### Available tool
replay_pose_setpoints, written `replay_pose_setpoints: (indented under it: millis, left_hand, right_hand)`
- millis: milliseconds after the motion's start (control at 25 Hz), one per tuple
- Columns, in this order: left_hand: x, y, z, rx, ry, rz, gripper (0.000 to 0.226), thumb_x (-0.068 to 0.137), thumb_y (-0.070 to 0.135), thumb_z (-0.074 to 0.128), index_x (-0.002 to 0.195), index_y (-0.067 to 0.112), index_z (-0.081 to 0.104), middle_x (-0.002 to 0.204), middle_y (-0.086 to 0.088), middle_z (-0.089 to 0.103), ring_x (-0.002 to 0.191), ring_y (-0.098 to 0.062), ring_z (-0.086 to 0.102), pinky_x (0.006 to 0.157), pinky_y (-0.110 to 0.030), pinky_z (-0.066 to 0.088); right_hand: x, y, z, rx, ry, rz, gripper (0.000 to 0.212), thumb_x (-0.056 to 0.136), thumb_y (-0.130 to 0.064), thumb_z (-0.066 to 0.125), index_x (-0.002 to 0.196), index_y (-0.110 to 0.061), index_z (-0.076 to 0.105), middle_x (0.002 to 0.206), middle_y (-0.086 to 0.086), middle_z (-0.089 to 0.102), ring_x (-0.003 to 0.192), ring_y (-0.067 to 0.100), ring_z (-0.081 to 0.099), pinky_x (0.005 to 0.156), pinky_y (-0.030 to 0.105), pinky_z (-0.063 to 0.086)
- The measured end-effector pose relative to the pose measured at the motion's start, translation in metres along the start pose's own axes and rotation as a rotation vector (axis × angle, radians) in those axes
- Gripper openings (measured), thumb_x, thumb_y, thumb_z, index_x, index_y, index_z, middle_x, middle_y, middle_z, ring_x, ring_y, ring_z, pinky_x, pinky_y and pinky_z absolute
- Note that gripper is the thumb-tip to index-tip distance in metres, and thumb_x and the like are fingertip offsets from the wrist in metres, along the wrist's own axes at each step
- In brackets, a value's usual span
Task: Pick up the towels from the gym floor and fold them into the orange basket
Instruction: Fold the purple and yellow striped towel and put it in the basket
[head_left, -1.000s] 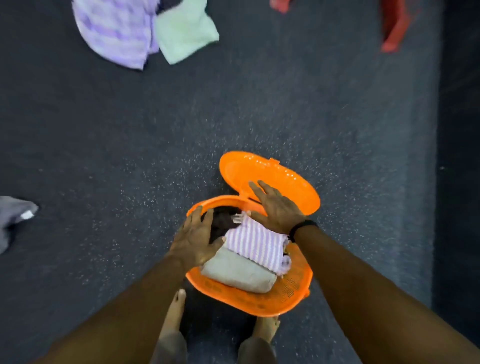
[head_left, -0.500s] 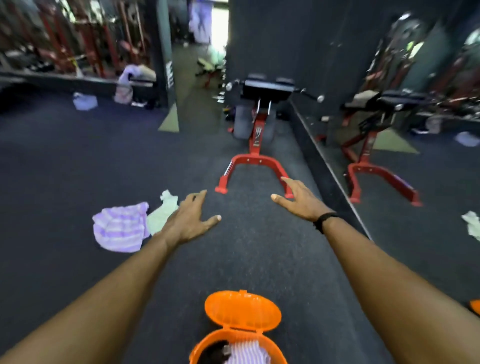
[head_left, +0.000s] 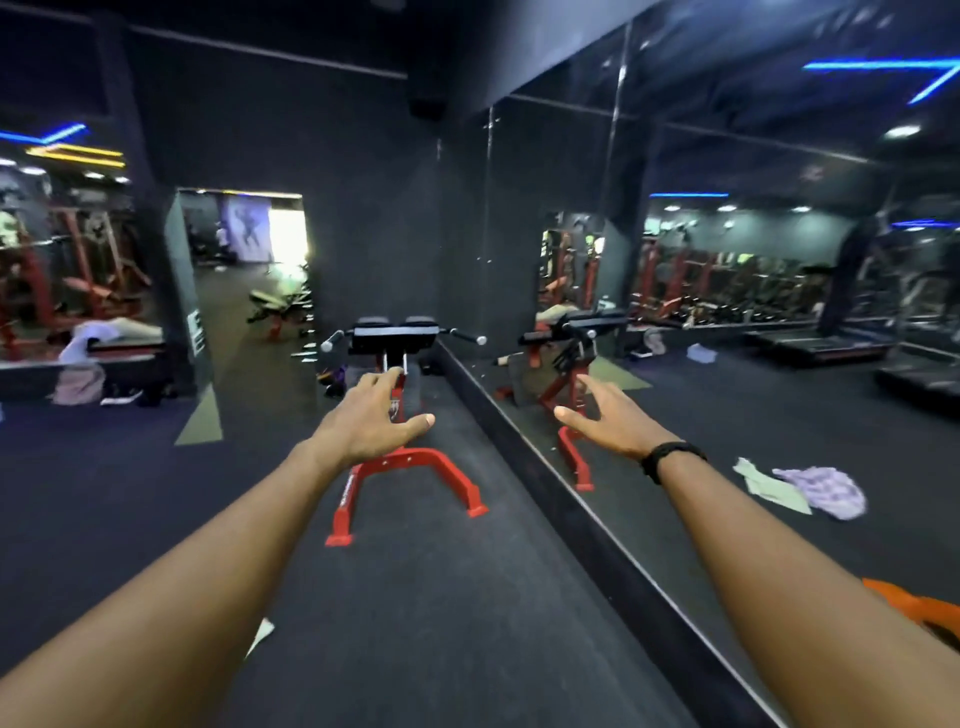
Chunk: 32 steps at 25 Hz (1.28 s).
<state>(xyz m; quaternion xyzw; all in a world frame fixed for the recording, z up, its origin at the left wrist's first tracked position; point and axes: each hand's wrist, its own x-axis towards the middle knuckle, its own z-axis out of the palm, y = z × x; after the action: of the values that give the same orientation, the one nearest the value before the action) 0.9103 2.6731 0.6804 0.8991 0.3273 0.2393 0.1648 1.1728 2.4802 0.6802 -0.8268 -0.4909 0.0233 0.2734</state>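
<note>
At far left, pale cloth (head_left: 85, 338) is draped over a bench and more (head_left: 78, 387) hangs below it. Whether these are towels for collection cannot be confirmed at this range.

Low at left, a pale corner of cloth (head_left: 260, 636) shows on the gym floor (head_left: 441, 597) just beside the left forearm. This is judged to be one of the remaining towels, and most of it is hidden behind the arm.

The left hand (head_left: 371, 423) is extended forward at centre with fingers spread and relaxed, and it holds nothing. A red-framed bench (head_left: 410, 467) stands on the floor beyond it.

The right hand (head_left: 613, 423) is likewise extended with fingers spread and empty. A dark band (head_left: 670, 454) sits at its wrist. Right of this hand a mirror wall (head_left: 727, 260) runs the length of the room.

Count:
- **Hands:** two, both empty.
- **Towels in the mirror:** two, one pale green (head_left: 769, 488) and one purple striped (head_left: 826, 491), touching one another.
- **Towels seen directly:** one corner.
- **Basket:** one orange edge (head_left: 914, 608) at lower right, seen in the mirror. The real orange basket is out of frame.

Governing relation: the mirrored pair sits right of the right hand, so the real pair is judged to lie on the floor to the person's left, low and near, out of view. The left hand is therefore the nearer one. The next move calls for a turn left and down. The long axis of the towels cannot be told from here.
</note>
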Motion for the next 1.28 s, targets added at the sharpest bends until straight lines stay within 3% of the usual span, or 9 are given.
replay_pose_setpoints:
  millis: [240,320,440,680,760,1000,1080,1200,1280]
  left_hand:
    - [-0.007,0.114,0.021,-0.04,-0.133,0.191,0.1,0.069,0.076,0.057,0.146,0.017,0.031,0.143,-0.012,0.04,0.135,-0.029,0.038,0.11,-0.044,0.035]
    - [-0.024,0.162,0.034,-0.063,-0.169,0.249,0.096,0.073,0.07,0.061,0.146,0.016,0.032,0.142,-0.013,0.042,0.133,-0.029,0.041,0.109,-0.043,0.036]
    - [-0.06,0.237,0.06,-0.112,-0.223,0.357,0.087,0.077,0.059,0.067,0.142,0.009,0.039,0.136,-0.016,0.05,0.126,-0.03,0.048,0.104,-0.036,0.039]
    - [-0.171,0.385,0.128,-0.168,-0.438,0.573,0.095,0.072,0.067,0.065,0.145,0.015,0.035,0.145,-0.013,0.043,0.132,-0.029,0.044,0.108,-0.037,0.037]
    - [-0.22,0.438,0.144,-0.21,-0.499,0.681,0.094,0.071,0.065,0.066,0.145,0.015,0.035,0.144,-0.013,0.044,0.131,-0.029,0.043,0.107,-0.037,0.037]
    - [-0.355,0.566,0.178,-0.289,-0.64,0.963,0.082,0.081,0.054,0.065,0.146,0.014,0.034,0.141,-0.015,0.045,0.13,-0.03,0.043,0.104,-0.035,0.034]
    - [-0.395,0.595,0.182,-0.323,-0.696,1.049,0.08,0.08,0.052,0.067,0.143,0.011,0.038,0.139,-0.016,0.048,0.129,-0.03,0.045,0.104,-0.033,0.034]
    - [-0.436,0.625,0.197,-0.354,-0.783,1.166,0.096,0.067,0.072,0.063,0.139,0.011,0.043,0.139,-0.013,0.051,0.127,-0.027,0.048,0.108,-0.037,0.037]
    - [-0.457,0.64,0.206,-0.366,-0.831,1.212,0.094,0.072,0.067,0.064,0.141,0.008,0.04,0.14,-0.017,0.048,0.128,-0.029,0.047,0.108,-0.039,0.038]
  right_hand:
    - [-0.116,0.056,-0.103,-0.078,0.15,0.159,0.081,0.089,-0.056,0.052,0.152,-0.015,0.02,0.157,0.011,0.024,0.144,0.024,0.024,0.116,0.039,0.024]
    - [-0.17,0.081,-0.137,-0.096,0.185,0.262,0.084,0.088,-0.058,0.052,0.152,-0.016,0.017,0.158,0.01,0.021,0.144,0.024,0.024,0.116,0.038,0.024]
    - [-0.266,0.117,-0.183,-0.122,0.231,0.398,0.087,0.087,-0.059,0.053,0.153,-0.015,0.017,0.158,0.012,0.021,0.144,0.025,0.024,0.116,0.038,0.023]
    - [-0.491,0.15,-0.248,-0.18,0.316,0.719,0.094,0.082,-0.065,0.056,0.151,-0.011,0.022,0.154,0.016,0.029,0.14,0.028,0.033,0.115,0.039,0.028]
    - [-0.577,0.152,-0.26,-0.202,0.373,0.832,0.102,0.074,-0.076,0.054,0.149,-0.013,0.027,0.15,0.016,0.035,0.138,0.028,0.035,0.114,0.04,0.03]
    - [-0.794,0.126,-0.284,-0.265,0.52,1.199,0.088,0.085,-0.065,0.051,0.152,-0.019,0.019,0.153,0.013,0.028,0.14,0.028,0.032,0.113,0.043,0.031]
    - [-0.849,0.109,-0.284,-0.265,0.557,1.292,0.087,0.086,-0.065,0.051,0.152,-0.018,0.019,0.154,0.013,0.027,0.14,0.029,0.031,0.112,0.042,0.03]
    - [-0.905,0.085,-0.28,-0.26,0.609,1.407,0.087,0.086,-0.064,0.052,0.152,-0.018,0.019,0.154,0.013,0.028,0.139,0.029,0.034,0.111,0.042,0.031]
    - [-0.928,0.073,-0.275,-0.25,0.636,1.463,0.087,0.085,-0.064,0.053,0.152,-0.019,0.02,0.154,0.013,0.029,0.137,0.03,0.037,0.111,0.042,0.033]
